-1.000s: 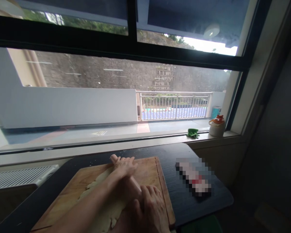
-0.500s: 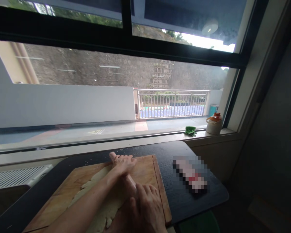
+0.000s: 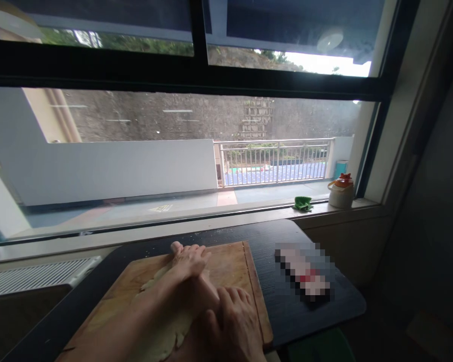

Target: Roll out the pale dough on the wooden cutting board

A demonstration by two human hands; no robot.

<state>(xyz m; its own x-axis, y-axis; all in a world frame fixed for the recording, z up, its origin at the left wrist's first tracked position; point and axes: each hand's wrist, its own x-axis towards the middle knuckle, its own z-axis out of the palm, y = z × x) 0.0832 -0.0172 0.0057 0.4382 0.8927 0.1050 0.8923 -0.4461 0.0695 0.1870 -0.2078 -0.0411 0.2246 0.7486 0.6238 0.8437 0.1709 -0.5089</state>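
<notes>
A thick, pale rolling pin (image 3: 209,290) lies on a sheet of flattened dough (image 3: 162,342) with ragged edges. My left hand (image 3: 191,260) is closed over the pin's far part, and the pin's rounded end sticks out beyond it. Nearer to me, my right hand (image 3: 236,317) rests over the other end, fingers bent around it. Under the dough is a wooden board (image 3: 230,264) with a strip along its right side. My left forearm hides much of the dough.
The board stands on a dark table (image 3: 264,236) by a window. A blurred-out object (image 3: 304,274) lies right of the board. On the sill are a green item (image 3: 303,203) and a white bottle with an orange top (image 3: 341,193). A white slatted radiator (image 3: 41,274) is at left.
The camera view has turned slightly, so the table and window sit further right. My hands and the rolling pin have shifted a little left over the board; both hands stay on the pin.
</notes>
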